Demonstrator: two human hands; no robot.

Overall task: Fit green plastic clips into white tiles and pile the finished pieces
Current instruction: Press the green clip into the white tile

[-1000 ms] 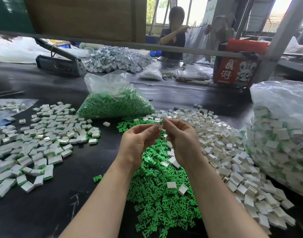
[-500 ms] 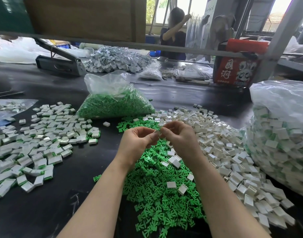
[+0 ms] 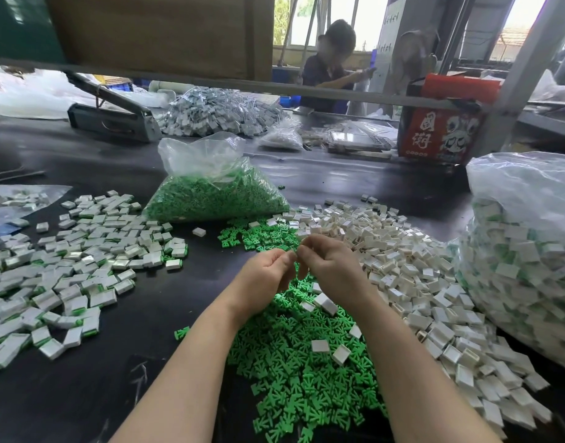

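Both hands meet at frame centre, above the heap of loose green clips [image 3: 306, 372]. Left hand [image 3: 265, 279] and right hand [image 3: 334, 270]: fingers curled inward, fingertips brought together at one spot between the hands. Whatever is pinched there is hidden by the fingers; cannot tell whether a tile, a clip or both are held.

Empty white tiles [image 3: 412, 276] spread right of centre, running to the lower right. Finished pieces [image 3: 82, 270], white with a green edge showing, lie scattered at the left of the frame, well apart from the hands. A bag of green clips [image 3: 217, 193] sits upper centre; a large bag of filled tiles [image 3: 524, 260] at the right edge.

Risks, as judged:
- Clip pushed in skewed or only partway: the fingers cover the joint, so seating goes by feel alone.
- A small part slipping from the pinch would drop into the green heap directly below; a half-seated piece could get lost among the stray tiles already lying on it.
- Empty tiles and finished pieces look alike from above; a careless toss could mix the two piles.
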